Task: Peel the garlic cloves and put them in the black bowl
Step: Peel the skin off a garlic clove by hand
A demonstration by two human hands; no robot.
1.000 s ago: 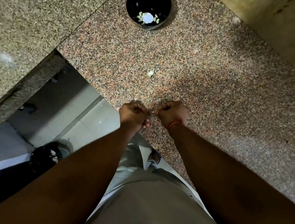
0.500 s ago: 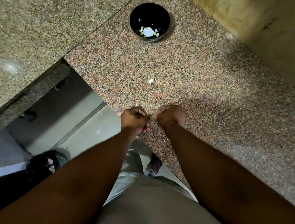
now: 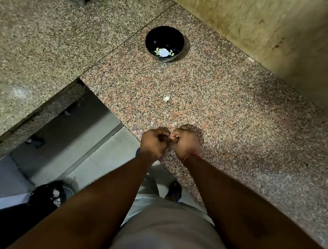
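Both hands [image 3: 170, 143] pinch something too small to tell orientation.

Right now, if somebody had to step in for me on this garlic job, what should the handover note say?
Left hand and right hand: both curled, fingertips meeting over the counter edge, apparently pinching something small; what it is is hidden.
Black bowl: farther back on the counter, holding a few pale cloves.
One small pale piece lies on the counter between hands and bowl; clove or skin, cannot tell.
Done: some cloves in the bowl.
Left: finish whatever is in hand, drop it in the bowl, check the loose piece.
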